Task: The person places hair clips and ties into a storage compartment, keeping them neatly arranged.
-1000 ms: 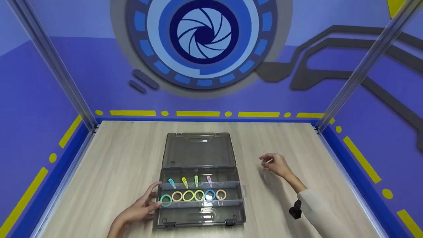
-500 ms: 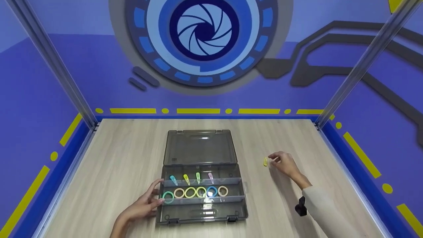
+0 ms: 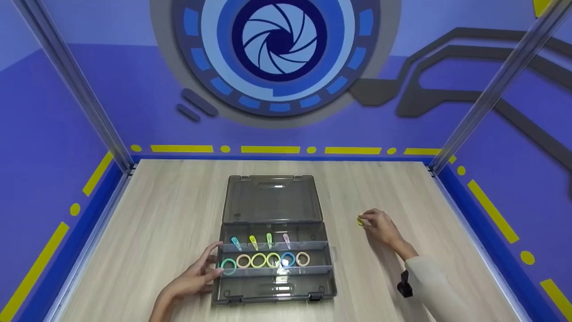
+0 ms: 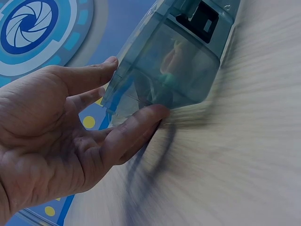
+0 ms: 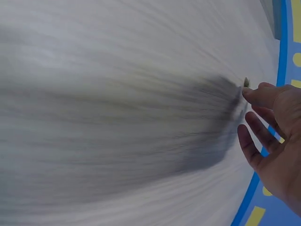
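My left hand (image 3: 192,279) rests against the left side of an open grey see-through organizer box (image 3: 259,288), fingertips at its rim. In the left wrist view, thumb and fingers lie nearly straight along the box wall (image 4: 188,70). On the table right of the box, my right hand (image 3: 380,226) pinches a small yellow hair clip (image 3: 360,221) between thumb and index finger. The right wrist view shows the clip (image 5: 246,82) as a small dark tip at the fingertips, other fingers spread. Several colored hair clips (image 3: 253,243) lie in the back compartment, and several ring-shaped hair ties (image 3: 258,253) line the middle one.
The lid (image 3: 272,197) lies folded back behind the box. The front compartment shows only its bare floor and latches (image 3: 315,296). Printed blue panels (image 3: 277,134) and metal posts (image 3: 491,89) border the wooden table (image 3: 170,214).
Half a second ago the yellow hair clip lay beside my right fingertips; my right hand has since moved slightly left and down and pinched it. The left hand stays at the box.
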The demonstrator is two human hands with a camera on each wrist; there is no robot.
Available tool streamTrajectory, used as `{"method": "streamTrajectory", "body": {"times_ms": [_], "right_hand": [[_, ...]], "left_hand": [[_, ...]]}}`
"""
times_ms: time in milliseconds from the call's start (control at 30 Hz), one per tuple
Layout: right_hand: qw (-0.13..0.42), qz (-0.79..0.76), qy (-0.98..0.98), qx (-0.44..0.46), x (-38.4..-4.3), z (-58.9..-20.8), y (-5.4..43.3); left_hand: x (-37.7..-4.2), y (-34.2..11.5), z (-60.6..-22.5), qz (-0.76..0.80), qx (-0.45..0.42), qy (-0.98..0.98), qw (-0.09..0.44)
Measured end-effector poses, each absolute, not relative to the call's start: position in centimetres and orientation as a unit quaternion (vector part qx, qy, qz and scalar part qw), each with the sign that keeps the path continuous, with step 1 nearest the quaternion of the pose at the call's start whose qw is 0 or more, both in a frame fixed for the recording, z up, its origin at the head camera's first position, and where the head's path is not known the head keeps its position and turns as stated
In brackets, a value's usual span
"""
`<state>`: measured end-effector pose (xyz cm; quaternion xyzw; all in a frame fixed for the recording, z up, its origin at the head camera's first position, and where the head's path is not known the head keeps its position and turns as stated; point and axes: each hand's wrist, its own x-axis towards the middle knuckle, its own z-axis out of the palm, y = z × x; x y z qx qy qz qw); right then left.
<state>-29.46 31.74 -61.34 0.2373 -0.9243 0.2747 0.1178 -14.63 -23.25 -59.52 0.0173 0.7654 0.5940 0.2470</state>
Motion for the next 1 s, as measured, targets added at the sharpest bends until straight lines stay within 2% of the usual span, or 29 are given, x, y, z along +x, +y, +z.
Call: {"method": "streamTrajectory", "body": {"times_ms": [367, 667, 1000], "right_hand": [[0.107, 0.156, -0.943, 0.275, -29.5, -61.5, 32.6], [0.097, 0.212, -0.947, 0.219, -29.4, -61.5, 32.3], [0.045, 0.239, -0.954, 0.175, -29.5, -60.9, 32.9]], "left_hand": [[-14.3, -22.9, -59.7, 0.595, 0.022, 0.764, 0.25], [-14.3, -23.2, -59.2, 0.583, 0.008, 0.776, 0.242], [-14.7, -23.3, -59.2, 0.586, 0.021, 0.775, 0.237]]}}
